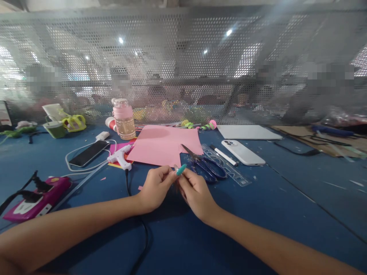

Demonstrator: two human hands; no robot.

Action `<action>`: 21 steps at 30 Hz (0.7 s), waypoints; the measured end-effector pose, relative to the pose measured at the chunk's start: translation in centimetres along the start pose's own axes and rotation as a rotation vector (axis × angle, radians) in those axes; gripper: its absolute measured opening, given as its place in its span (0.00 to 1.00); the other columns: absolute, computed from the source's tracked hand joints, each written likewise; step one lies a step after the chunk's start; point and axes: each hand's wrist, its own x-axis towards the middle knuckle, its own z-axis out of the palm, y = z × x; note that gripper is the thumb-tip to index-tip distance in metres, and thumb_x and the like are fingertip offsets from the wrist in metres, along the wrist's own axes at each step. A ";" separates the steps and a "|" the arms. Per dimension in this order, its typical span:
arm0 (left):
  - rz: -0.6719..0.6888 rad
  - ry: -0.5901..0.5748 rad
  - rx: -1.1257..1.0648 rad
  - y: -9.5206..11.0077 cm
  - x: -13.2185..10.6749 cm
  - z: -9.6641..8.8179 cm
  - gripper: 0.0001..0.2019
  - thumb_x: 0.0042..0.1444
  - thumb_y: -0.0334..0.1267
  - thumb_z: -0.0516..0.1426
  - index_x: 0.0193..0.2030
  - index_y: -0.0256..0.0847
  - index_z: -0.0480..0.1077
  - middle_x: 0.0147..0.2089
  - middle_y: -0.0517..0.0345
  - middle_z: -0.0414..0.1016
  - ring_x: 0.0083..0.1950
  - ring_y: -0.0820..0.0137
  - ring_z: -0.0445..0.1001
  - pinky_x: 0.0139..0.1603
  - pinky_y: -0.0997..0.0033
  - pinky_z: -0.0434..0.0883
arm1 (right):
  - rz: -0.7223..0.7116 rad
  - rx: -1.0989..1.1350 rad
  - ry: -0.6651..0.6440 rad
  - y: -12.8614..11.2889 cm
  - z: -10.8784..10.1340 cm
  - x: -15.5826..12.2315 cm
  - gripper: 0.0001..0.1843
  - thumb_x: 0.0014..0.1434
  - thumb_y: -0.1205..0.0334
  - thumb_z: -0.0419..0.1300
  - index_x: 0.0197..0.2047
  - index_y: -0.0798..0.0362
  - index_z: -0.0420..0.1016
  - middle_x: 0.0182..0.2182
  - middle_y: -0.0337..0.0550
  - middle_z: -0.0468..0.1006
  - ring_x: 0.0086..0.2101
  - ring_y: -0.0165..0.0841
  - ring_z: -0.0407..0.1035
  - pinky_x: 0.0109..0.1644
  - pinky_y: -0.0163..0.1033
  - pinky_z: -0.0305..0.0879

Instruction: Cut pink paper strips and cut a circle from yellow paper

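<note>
Bare forearms (pixel 86 217) stretch from both lower corners across a dark blue tabletop (pixel 258 217) to where the left hand (pixel 156 188) and right hand (pixel 199 193) meet. Their fingers are curled, tips drawn together around a small, pointed teal piece (pixel 181 169) at the left hand's thumb tip; whether it is pinched or is a fingernail, I cannot tell. Just beyond lies a notched sheet of pink paper (pixel 163 141), with dark-blue-handled metal scissors (pixel 202 162) overlapping its edge near the right hand.
</note>
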 end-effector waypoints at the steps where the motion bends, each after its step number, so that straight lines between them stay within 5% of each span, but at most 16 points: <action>1: 0.013 -0.002 0.001 0.0 0.0 0.0 0.16 0.54 0.46 0.49 0.21 0.38 0.58 0.19 0.64 0.59 0.22 0.77 0.57 0.24 0.76 0.56 | 0.009 0.031 -0.007 0.1 0.0 0.0 0.15 0.59 0.53 0.48 0.25 0.52 0.59 0.13 0.29 0.54 0.14 0.23 0.47 0.17 0.31 0.44; 10: -0.021 -0.052 -0.011 -0.3 0.3 0.0 0.19 0.49 0.51 0.53 0.20 0.38 0.56 0.19 0.68 0.50 0.22 0.79 0.47 0.21 0.77 0.48 | 0.072 0.159 -0.114 -0.8 -1.0 1.0 0.20 0.55 0.46 0.51 0.21 0.51 0.53 0.13 0.28 0.52 0.13 0.21 0.46 0.13 0.29 0.43; 21: -0.067 -0.170 -0.182 -0.4 0.6 0.2 0.17 0.45 0.49 0.57 0.25 0.34 0.67 0.21 0.64 0.63 0.22 0.78 0.57 0.24 0.78 0.56 | -0.002 -0.029 -0.389 -0.3 -3.2 2.3 0.18 0.55 0.47 0.52 0.23 0.52 0.58 0.13 0.31 0.60 0.13 0.23 0.55 0.15 0.29 0.52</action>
